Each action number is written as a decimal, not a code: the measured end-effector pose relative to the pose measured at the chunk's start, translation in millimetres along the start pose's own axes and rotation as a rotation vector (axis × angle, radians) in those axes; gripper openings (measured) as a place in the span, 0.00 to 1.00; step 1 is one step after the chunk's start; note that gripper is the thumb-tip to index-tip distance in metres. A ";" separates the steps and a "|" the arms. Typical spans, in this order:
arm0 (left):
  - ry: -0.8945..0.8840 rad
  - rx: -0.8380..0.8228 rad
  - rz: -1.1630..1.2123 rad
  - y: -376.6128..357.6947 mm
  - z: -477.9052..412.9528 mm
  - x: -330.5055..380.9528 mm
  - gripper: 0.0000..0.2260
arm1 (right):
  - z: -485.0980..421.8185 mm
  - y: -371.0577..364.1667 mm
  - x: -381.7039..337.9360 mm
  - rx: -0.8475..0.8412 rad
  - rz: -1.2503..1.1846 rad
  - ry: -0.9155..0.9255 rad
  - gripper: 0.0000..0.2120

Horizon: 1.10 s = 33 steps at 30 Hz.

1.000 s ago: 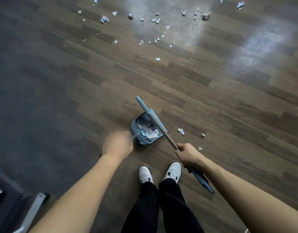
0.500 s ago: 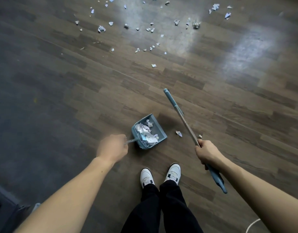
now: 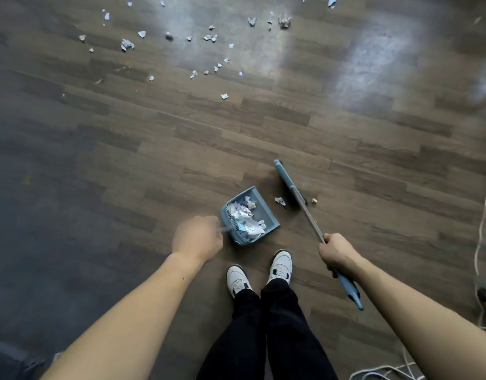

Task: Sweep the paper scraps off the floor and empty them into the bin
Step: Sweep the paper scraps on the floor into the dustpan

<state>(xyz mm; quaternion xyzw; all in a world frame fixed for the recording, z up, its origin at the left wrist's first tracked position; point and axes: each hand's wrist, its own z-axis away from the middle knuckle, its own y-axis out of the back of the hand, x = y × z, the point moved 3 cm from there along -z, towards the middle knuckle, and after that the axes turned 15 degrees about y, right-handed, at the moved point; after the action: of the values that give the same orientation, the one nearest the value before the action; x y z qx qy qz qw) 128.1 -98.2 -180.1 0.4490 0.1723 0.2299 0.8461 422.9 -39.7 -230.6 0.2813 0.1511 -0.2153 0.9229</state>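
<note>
Left hand (image 3: 198, 238) has its fingers curled round the dustpan (image 3: 265, 211) handle; pan flat on the floor (image 3: 99, 187), part full, mouth facing right. Right hand (image 3: 336, 253) grips the broom (image 3: 305, 209) shaft, long axis running away from the person, head down just right of the pan. Nearest scrap (image 3: 279, 200) lies between head and mouth, so the right hand does the move: short leftward pull. Main scatter (image 3: 209, 37) well apart, toward the floor's far edge.

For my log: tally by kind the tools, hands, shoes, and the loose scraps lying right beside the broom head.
Broom: 1
Dustpan: 1
Hands: 2, left hand and right hand
Shoes: 2
Scraps beside the broom head: 2
Total: 8
</note>
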 end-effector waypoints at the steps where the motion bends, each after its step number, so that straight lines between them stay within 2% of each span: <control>1: 0.000 0.003 -0.002 -0.2 -0.9 0.8 0.10 | 0.2 -6.2 0.7 -0.006 -0.006 0.000 0.12; 12: -0.002 0.017 -0.012 -0.7 -3.2 2.7 0.10 | 20.4 -36.6 -24.6 -0.130 -0.048 0.107 0.09; 15: -0.003 0.021 -0.011 0.2 -4.7 1.2 0.10 | 27.5 -28.5 -34.3 -0.106 -0.005 0.158 0.10; 20: -0.006 0.018 -0.005 0.6 -4.7 0.1 0.10 | 18.9 -23.3 -44.3 -0.019 0.042 0.162 0.06; 27: -0.018 0.026 0.002 -0.2 -6.1 -4.1 0.10 | 14.6 -51.4 -42.9 -0.099 0.000 0.112 0.08; 33: -0.017 -0.006 0.022 -0.1 5.2 -3.2 0.11 | 34.3 -25.4 -45.5 -0.077 0.017 0.167 0.10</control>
<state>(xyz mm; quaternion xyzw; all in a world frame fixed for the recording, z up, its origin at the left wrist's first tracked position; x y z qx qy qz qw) 128.1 -103.5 -177.1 0.4502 0.1595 0.2361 0.8462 376.8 -64.6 -196.7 0.2637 0.2332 -0.1774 0.9190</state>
